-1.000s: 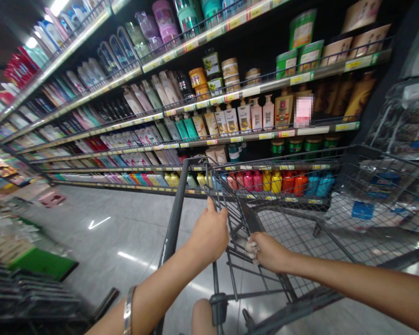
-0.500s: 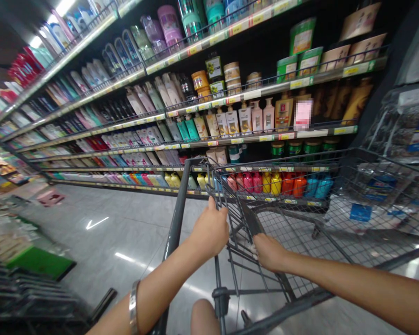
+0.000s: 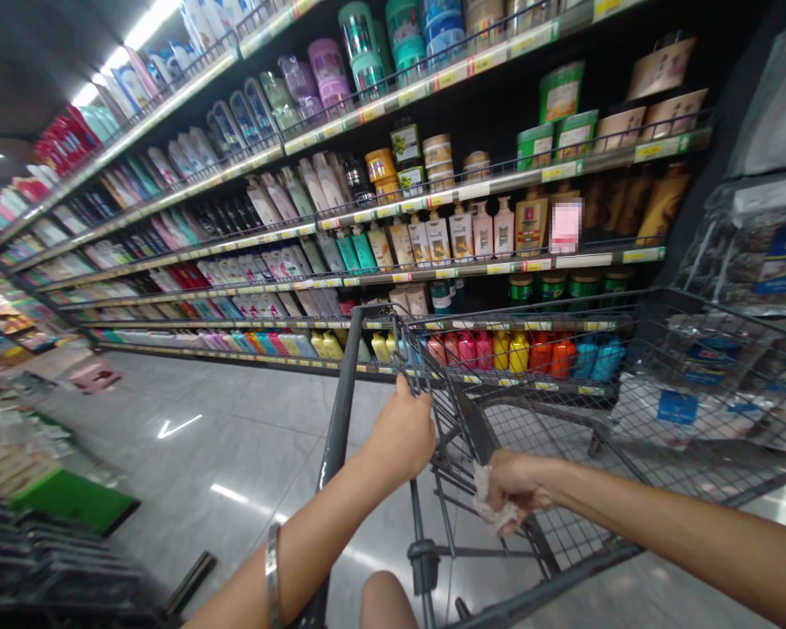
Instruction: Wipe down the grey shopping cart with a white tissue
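Note:
My left hand (image 3: 403, 432), with a silver bracelet on its wrist, is closed around a thin dark bar at the near end of the shopping cart (image 3: 341, 419). My right hand (image 3: 524, 479) holds a crumpled whitish cloth or tissue (image 3: 492, 498) against a flat dark strip (image 3: 477, 424) on the cart's folded inner rack. Some of the right fingers are hidden behind the hand and the crumpled piece. Wire mesh of the basket (image 3: 629, 472) spreads out beyond and to the right.
Tall store shelves (image 3: 445, 271) with bottles and jars stand behind the cart. Plastic-wrapped packs (image 3: 713, 358) are stacked at right. Grey tiled floor (image 3: 236, 437) shows at left, near a green box (image 3: 72, 498) and dark stacked crates (image 3: 72, 568). A knee (image 3: 385, 601) shows below.
My right hand has turned and shifted slightly right, so more of the crumpled piece shows. My left hand keeps its grip on the bar. The view has tilted a little.

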The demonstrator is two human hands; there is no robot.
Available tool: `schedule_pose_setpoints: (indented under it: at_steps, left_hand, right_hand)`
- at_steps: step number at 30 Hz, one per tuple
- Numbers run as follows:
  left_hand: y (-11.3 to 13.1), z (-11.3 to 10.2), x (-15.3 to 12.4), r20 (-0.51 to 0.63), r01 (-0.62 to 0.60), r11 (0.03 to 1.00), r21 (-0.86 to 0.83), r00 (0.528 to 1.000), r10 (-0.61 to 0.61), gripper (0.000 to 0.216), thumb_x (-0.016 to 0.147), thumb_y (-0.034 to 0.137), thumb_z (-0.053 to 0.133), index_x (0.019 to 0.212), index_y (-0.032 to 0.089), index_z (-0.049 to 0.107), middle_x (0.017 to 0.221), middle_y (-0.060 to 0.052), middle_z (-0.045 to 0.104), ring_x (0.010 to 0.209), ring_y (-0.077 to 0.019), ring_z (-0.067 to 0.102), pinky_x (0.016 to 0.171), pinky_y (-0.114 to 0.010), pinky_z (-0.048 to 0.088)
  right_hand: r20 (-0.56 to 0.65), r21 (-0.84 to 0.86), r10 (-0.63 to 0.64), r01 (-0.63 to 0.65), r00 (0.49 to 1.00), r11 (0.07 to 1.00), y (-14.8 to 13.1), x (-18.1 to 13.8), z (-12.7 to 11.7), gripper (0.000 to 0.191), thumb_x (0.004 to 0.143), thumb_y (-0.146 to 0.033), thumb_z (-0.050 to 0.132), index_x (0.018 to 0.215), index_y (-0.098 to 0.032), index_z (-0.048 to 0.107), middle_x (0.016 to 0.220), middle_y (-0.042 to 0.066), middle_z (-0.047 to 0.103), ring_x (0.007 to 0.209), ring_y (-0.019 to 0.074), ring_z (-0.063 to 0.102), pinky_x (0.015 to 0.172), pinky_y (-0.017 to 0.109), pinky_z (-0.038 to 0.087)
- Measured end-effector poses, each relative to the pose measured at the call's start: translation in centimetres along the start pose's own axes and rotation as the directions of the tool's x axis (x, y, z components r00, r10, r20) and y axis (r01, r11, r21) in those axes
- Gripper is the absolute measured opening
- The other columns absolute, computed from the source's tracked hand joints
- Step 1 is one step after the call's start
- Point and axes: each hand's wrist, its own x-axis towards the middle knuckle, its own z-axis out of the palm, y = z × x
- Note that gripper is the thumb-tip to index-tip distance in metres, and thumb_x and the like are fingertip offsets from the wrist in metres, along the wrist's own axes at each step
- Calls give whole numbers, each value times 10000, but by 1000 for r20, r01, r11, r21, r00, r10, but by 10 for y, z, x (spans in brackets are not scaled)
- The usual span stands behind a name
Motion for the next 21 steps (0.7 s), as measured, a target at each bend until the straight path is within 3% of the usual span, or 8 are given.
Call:
schedule_pose_setpoints:
  at_steps: [8,14,21]
  left_hand:
    - [-4,1,6,-32,0,999,-45,999,-1,359,813,102,344,1065,106,600,1136,-196,497,1000,-252,614,893,-367,455]
    - [-15,1,14,-104,-1,995,-103,995,-9,379,892,153,240,986,116,605,1035,-143,546,973,-204,605,896,-321,446]
    - [-14,-3,11,-146,-58,991,-123,988,40,460,948,294,191,894,123,614,934,-124,601,977,-210,577,900,-330,437]
  right_hand:
    - [155,274,-266,217,951,937,-42,-41,19,166,475,5,519,578,-114,572,519,7,608,458,122,581,420,210,512]
    - [157,353,-320,250,934,902,-58,-55,20,146,464,-16,519,565,-114,559,512,12,600,466,130,581,434,228,503]
    - [52,343,-565,517,823,784,-65,-58,16,295,427,-42,549,698,-160,541,582,-50,600,515,99,535,478,195,404]
